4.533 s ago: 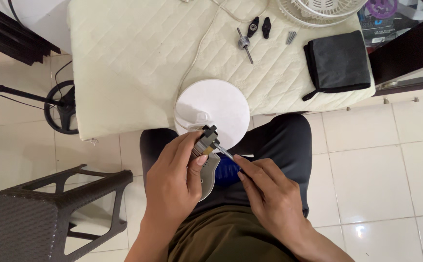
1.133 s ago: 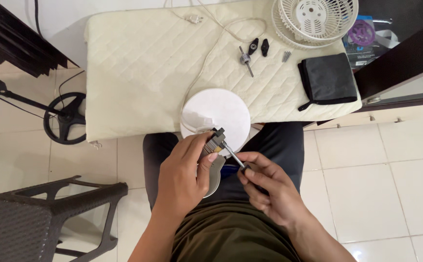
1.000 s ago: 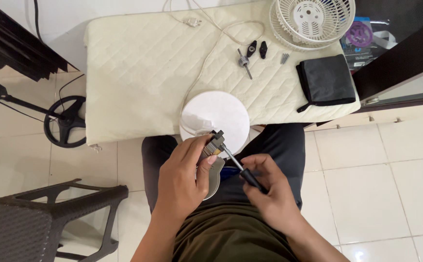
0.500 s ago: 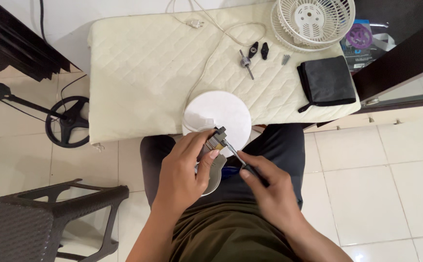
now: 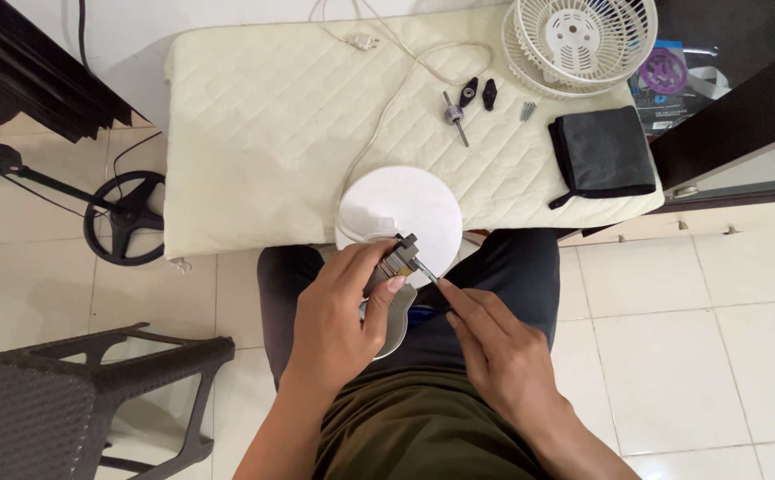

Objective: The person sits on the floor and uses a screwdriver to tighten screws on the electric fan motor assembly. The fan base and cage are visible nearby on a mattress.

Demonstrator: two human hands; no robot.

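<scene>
1. Mattress (image 5: 254,133), cream and quilted, fills the top of my view; on it lie a white fan grille (image 5: 580,40), a black pouch (image 5: 603,153), a white cord (image 5: 405,76) and a few loose small parts (image 5: 472,96). It looks soft, so anything set there would sink in a little.
2. White round housing (image 5: 401,206) sits at the near edge of the mattress, just above my lap. I judge it to be light, hard plastic, smooth enough to slip.
3. Small motor part (image 5: 394,293), grey metal with a dark top, sits over my lap, just below the white housing. It should be stiff and fairly dense for its bulk; the flat sides look like the safest place to hold it.
4. My left hand (image 5: 339,324) wraps that part, fingers (image 5: 386,293) curled closed around its body, thumb side up.
5. My right hand (image 5: 503,356) pinches a thin screwdriver (image 5: 427,274), fingertips (image 5: 452,298) closed tight on its shaft, tip meeting the top of the part. The tool is thin and rigid, and I think it could skid off easily.
</scene>
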